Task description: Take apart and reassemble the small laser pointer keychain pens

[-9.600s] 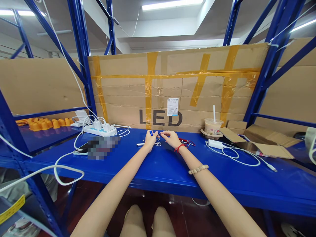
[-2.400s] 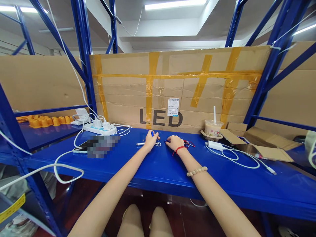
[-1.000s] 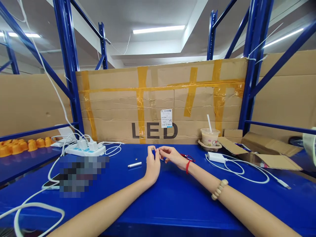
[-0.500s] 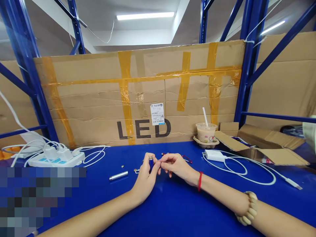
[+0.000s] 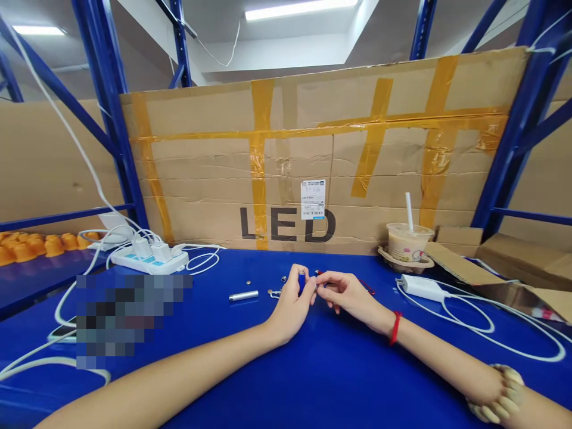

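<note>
My left hand is closed around a small blue cylinder with a silvery top end, which stands upright between the fingers. Fingertips of my right hand are pinched together and meet the left thumb tip; whatever they hold is too small or hidden. To the left of the hands lies a silver metal tube. A tiny round button-like piece sits behind the tube, and a small metal ring or clip is close to my left hand. Part of a thin red cord shows behind my right hand.
A white power strip with plugs and cables is at the back left. On the right are a drink cup with a straw, a white adapter with looped cable and an open cardboard box. Taped cardboard rises behind the blue table.
The view has swung to the left, so everything appears further right. Both hands stay together, the left one still around the blue cylinder.
</note>
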A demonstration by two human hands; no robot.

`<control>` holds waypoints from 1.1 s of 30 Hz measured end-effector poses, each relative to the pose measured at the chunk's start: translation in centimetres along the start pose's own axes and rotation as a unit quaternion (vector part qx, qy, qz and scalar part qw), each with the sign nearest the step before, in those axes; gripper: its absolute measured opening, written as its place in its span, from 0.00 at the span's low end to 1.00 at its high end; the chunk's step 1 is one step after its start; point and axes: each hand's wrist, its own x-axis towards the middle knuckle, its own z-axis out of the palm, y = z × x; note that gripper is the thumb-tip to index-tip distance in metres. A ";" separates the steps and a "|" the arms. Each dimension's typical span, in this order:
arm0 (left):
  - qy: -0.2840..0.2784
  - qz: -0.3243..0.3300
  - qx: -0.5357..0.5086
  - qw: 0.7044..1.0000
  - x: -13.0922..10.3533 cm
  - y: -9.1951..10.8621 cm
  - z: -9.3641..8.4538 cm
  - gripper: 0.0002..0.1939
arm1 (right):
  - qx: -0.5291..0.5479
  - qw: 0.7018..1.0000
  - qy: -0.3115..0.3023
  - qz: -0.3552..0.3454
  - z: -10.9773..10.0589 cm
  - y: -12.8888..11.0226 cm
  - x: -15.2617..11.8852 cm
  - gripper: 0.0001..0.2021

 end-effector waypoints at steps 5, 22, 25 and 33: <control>-0.007 -0.012 -0.015 1.000 0.0 -0.1 0.0 0.12 | -0.044 0.999 0.004 -0.012 0.1 -0.2 -0.1 0.18; -0.031 -0.056 -0.085 0.994 -0.7 0.6 0.4 0.15 | -0.116 0.990 0.075 -0.032 1.2 -2.0 -1.0 0.17; -0.021 -0.063 -0.076 0.995 -0.6 0.6 0.4 0.15 | -0.108 0.989 0.095 -0.022 1.3 -2.2 -1.1 0.18; -0.027 -0.103 -0.102 0.989 -0.5 1.0 0.4 0.18 | -0.024 0.992 0.123 -0.006 2.0 -2.4 -1.0 0.21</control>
